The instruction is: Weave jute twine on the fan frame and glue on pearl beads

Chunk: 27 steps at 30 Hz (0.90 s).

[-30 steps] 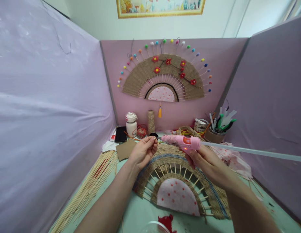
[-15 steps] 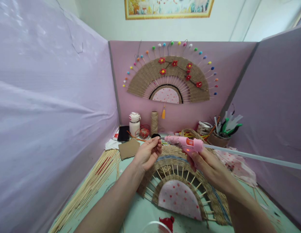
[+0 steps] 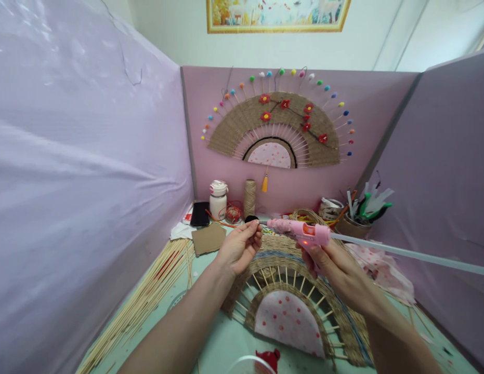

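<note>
My right hand (image 3: 323, 259) grips a pink hot glue gun (image 3: 300, 232) with a lit orange light. A long translucent glue stick (image 3: 405, 252) sticks out of its back. The gun's nozzle points left, at the fingertips of my left hand (image 3: 244, 244). Those fingers are pinched together; a tiny pale spot shows at their tips, too small to name. Below both hands lies a woven fan (image 3: 292, 311) of twine and thin sticks, with a blue band and a dotted pale half-circle at its centre.
A finished-looking fan (image 3: 276, 111) with red flowers hangs on the pink back panel. Bamboo sticks (image 3: 148, 306) lie at left beside cardboard (image 3: 208, 239). A white bottle (image 3: 218, 200), a twine spool (image 3: 249, 198) and a tool pot (image 3: 353, 226) stand behind. A clear container rim (image 3: 251, 358) is in front.
The glue gun's nozzle has drawn back slightly to the right, leaving a small gap from my left fingertips. The whole view has shifted a little.
</note>
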### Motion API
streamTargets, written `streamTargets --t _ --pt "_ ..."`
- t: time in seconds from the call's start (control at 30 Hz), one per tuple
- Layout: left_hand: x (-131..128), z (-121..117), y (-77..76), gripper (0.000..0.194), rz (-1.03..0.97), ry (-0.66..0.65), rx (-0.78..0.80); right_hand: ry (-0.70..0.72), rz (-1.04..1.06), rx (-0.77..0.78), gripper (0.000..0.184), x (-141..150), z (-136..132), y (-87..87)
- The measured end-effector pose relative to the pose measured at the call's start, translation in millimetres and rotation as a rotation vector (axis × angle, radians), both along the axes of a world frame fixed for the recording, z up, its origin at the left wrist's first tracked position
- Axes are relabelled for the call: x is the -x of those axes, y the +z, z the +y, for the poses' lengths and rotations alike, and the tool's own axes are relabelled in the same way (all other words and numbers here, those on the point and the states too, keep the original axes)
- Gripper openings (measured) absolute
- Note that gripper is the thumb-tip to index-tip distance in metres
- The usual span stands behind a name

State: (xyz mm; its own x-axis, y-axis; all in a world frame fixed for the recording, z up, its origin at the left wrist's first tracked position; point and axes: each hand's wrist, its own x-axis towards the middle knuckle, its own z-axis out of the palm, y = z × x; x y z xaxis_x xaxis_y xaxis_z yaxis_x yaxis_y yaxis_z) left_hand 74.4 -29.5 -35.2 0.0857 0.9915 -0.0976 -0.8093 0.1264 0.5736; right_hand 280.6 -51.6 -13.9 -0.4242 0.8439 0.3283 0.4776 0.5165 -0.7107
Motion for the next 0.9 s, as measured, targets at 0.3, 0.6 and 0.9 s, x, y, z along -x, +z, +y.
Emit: streamTargets --t 0.3,0.6,0.9 --pt "-0.6 -2.5 1.6 0.006 -0.001 0.003 0.006 -0.023 0.001 -0.007 0.041 -0.5 -2.6 0.0" --pt "0.3 -3.1 2.6 0.006 -0.010 0.012 0.007 -0.026 0.012 -0.004 0.040 -0.3 -1.9 -0.1" --pt "-0.1 -4.6 3.4 0.006 0.004 0.003 -0.021 -0.004 -0.002 -0.014 0.042 -3.4 -3.1 -1.2"
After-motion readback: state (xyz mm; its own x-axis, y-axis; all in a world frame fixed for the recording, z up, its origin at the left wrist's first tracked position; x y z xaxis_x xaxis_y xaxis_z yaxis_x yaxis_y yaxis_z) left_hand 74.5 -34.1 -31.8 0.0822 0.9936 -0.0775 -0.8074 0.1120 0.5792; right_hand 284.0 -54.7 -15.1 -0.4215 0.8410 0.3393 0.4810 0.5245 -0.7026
